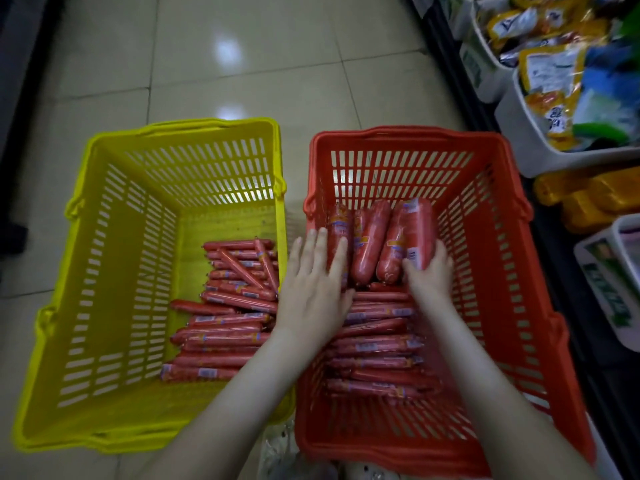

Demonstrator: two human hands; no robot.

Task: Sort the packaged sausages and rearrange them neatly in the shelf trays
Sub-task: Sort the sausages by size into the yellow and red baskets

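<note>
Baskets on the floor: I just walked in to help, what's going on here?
A person is sorting sausages inside the red basket. The left grip presses flat against the fat sausages at the far end; the right grip curls round them from the other side. Stacked thin sausages lie below, and more lie in the yellow basket.

Fat sausages (374,237) lie between left hand (311,292) and right hand (429,275) inside a basket (502,237); second basket (114,237) left, trays (530,140) seemingly shelved right.

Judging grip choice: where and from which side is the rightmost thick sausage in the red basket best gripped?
Probably its near end, from the right: the rightmost thick sausage points at the red basket's far wall, neighbours crowding its left. The right hand grips there.
</note>
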